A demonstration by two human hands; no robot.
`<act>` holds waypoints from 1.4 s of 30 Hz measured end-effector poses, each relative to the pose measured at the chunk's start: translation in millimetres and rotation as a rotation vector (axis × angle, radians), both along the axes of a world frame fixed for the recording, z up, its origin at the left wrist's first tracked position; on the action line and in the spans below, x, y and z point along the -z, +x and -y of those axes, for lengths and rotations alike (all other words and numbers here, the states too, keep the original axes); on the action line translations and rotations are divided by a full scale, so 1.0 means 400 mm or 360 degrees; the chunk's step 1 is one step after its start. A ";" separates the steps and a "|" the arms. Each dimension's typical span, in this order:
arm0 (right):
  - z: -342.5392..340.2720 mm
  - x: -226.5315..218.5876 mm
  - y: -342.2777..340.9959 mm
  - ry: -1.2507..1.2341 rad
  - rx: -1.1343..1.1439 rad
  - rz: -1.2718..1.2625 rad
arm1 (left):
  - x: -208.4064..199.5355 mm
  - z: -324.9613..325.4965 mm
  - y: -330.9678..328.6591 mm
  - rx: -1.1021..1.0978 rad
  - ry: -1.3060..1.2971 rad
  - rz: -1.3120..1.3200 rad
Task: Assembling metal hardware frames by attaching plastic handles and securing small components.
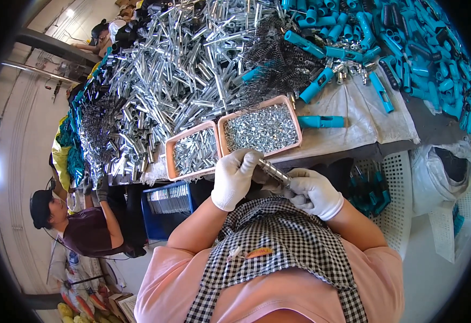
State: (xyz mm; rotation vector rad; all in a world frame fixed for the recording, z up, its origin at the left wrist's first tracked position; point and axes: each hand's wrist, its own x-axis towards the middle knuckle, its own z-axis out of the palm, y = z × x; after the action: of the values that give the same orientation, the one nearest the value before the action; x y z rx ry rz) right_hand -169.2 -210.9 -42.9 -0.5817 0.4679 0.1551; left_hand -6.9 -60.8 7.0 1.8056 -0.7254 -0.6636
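Observation:
Both hands wear white gloves and meet in front of my chest, near the table edge. A shiny metal shaft, with what looks like a coil along it, slants between them. My left hand closes its thumb and fingers on the upper left end. Around the lower right end are the fingers of my right hand, which hide that end. Just beyond my hands sit two pink trays. The left tray holds short metal pins; the right tray is full of tiny metal pieces. A turquoise tubular housing lies beside it.
A big heap of metal tubes covers the table, with dark springs and turquoise housings to the right. Below stand a white perforated crate, a white sack and a blue crate. A co-worker is at left.

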 end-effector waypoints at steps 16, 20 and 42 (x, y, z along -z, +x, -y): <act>-0.058 -0.006 0.018 0.0047 0.0011 -0.0091 | 0.022 -0.015 -0.009 -0.0164 0.0069 0.0321; -0.061 -0.031 0.014 -0.0174 -0.0129 0.0033 | 0.015 -0.018 0.002 -0.0102 0.0036 0.0242; -0.069 -0.013 0.029 0.0734 -0.0207 0.0466 | 0.023 -0.023 0.050 0.0000 -0.0032 -0.0635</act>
State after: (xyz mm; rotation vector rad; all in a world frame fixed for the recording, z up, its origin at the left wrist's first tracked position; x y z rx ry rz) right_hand -157.6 -183.1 -37.5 -0.1750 0.1005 0.2880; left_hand 12.9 -51.8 -2.1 1.5871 -0.4603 -0.9773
